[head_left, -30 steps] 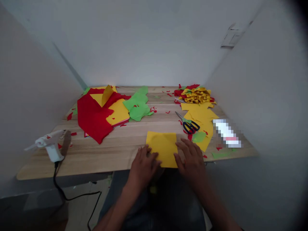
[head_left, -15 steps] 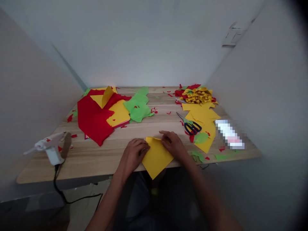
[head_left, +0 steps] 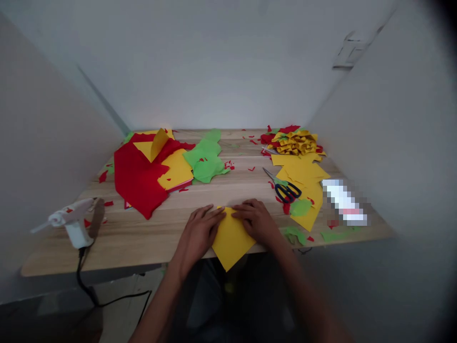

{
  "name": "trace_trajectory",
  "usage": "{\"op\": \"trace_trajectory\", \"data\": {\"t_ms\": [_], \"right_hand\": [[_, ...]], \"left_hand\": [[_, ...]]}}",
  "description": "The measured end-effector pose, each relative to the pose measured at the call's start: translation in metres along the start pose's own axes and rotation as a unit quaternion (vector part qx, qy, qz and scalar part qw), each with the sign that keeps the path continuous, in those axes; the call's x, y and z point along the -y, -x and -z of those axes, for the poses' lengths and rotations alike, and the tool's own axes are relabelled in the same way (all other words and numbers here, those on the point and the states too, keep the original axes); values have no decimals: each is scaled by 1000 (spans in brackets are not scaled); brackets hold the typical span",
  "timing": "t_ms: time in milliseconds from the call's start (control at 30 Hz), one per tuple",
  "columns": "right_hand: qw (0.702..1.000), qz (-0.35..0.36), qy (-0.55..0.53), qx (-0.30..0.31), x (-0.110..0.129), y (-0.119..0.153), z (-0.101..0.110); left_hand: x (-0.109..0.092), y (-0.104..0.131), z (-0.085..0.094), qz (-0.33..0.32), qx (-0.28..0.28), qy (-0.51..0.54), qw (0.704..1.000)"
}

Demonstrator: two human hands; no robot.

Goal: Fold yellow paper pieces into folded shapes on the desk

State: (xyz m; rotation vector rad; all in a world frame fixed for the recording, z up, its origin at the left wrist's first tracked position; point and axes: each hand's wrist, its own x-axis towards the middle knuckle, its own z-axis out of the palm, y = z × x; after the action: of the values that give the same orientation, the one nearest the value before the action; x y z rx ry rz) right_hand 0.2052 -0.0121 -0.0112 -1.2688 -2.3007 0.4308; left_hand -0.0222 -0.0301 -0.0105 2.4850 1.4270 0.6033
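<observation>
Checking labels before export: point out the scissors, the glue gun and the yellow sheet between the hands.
Scissors [head_left: 288, 192]: head view, on the dark handles, between the loops.
Glue gun [head_left: 77, 232]: head view, on the white handle.
Yellow sheet [head_left: 230, 242]: head view, on its bare middle.

White glue gun [head_left: 75, 229] at left, red sheet [head_left: 137, 169] and green paper [head_left: 208, 167] farther back, dark-handled scissors [head_left: 288, 192] at right.

Bare forearms [head_left: 162, 290] and fingers [head_left: 246, 208] — dark legwear [head_left: 204, 293], its details lost in shadow.
</observation>
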Motion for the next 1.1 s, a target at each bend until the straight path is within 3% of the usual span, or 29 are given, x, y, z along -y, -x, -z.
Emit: {"op": "trace_trajectory", "data": {"t_ms": [167,400,600,767,967,1100], "right_hand": [[1000,4,7,6,-1,1,-1],[999,4,36,17,6,1,0],[991,-100,81,-34,11,10,-3],[971,-192,115,-86,-5,23,3],[956,-241,60,-156,-21,22,13],[957,-248,-10,-152,-20,11,9]], "left_hand": [[1,0,0,7,-14,7,1000],[-3,0,3,6,17,-30,999],[-5,-1,2,32,13,-27,999],[-11,-2,6,51,12,-36,998],[-32,-11,9,72,32,-60,995],[-34,-17,0,26,48,-28,998]]}}
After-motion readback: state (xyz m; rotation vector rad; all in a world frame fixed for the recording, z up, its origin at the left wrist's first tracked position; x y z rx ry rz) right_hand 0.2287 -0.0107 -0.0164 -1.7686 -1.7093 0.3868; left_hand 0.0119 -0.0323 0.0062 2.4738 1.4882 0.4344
